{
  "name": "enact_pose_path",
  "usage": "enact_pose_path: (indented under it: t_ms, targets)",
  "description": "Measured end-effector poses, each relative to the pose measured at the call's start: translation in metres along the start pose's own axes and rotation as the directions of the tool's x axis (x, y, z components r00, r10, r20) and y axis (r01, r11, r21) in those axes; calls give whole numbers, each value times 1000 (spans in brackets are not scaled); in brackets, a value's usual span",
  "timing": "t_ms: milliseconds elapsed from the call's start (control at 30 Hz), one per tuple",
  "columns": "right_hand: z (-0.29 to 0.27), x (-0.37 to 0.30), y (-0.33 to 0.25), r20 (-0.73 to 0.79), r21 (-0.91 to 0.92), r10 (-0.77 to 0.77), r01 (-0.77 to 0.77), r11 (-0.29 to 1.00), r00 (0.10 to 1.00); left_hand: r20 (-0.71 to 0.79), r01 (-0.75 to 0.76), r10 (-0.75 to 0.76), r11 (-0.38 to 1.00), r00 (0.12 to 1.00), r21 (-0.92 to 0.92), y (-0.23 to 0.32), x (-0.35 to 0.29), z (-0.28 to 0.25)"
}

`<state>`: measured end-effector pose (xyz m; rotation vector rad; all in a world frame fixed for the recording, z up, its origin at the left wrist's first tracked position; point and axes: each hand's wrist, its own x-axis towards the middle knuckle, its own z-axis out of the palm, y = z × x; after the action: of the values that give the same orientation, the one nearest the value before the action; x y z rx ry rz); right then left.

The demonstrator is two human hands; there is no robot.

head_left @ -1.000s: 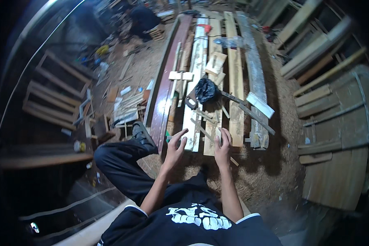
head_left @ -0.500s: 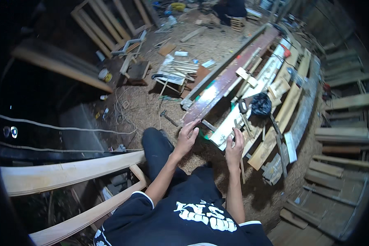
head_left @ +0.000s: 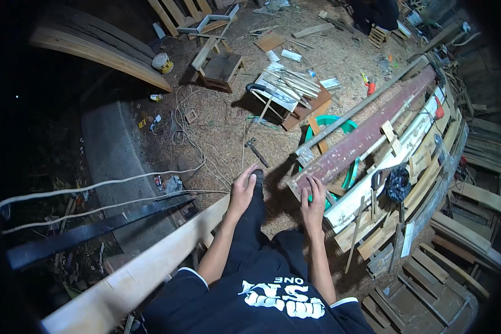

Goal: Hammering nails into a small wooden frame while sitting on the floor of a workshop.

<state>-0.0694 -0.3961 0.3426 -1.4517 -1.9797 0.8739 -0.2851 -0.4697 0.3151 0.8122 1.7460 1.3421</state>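
Note:
My left hand [head_left: 242, 192] is held out over my thigh, near my shoe, with its fingers loosely stretched and nothing in it. My right hand [head_left: 313, 205] hovers by the near end of a worn dark-red board [head_left: 367, 131], fingers slightly curled but apart, also holding nothing. Beside that board runs a long white-painted plank [head_left: 345, 210]. Just beyond my left hand a hammer [head_left: 256, 152] lies on the ground. A green tub [head_left: 348, 178] shows partly beneath the red board.
A pale timber beam [head_left: 142, 261] stands at my left, with cords [head_left: 106, 183] strung beyond it. A black plastic bag [head_left: 398, 183] rests on the planks at right. A small wooden stool [head_left: 221, 69] and a pile of thin sticks [head_left: 295, 83] stand ahead. Another person [head_left: 376, 14] is far off.
My view has swung, so the planks now appear farther right and the beam at left looks different. Both hands stay raised and empty; the green tub and hammer show more fully.

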Motion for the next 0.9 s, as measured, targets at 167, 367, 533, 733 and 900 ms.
enact_pose_path:
  t_ms: [167, 367, 533, 733, 900]
  targets:
    - [66, 68, -41, 9, 7, 20, -20, 1000, 1000, -14, -7, 8, 994, 1000, 108, 3, 79, -71]
    - [114, 148, -84, 22, 45, -39, 38, 998, 999, -51, -71, 82, 980, 995, 185, 39, 153, -135]
    - [158, 201, -114, 18, 46, -100, 99, 994, 995, -119, -54, 79, 978, 990, 201, 41, 194, -171]
    - [199, 271, -147, 28, 62, -143, 141, 988, 989, -183, -37, 74, 979, 980, 198, 39, 248, -223]
    - [239, 352, -151, 45, -24, -80, 81, 996, 996, -225, -26, 62, 987, 972, 161, 28, 319, -257]
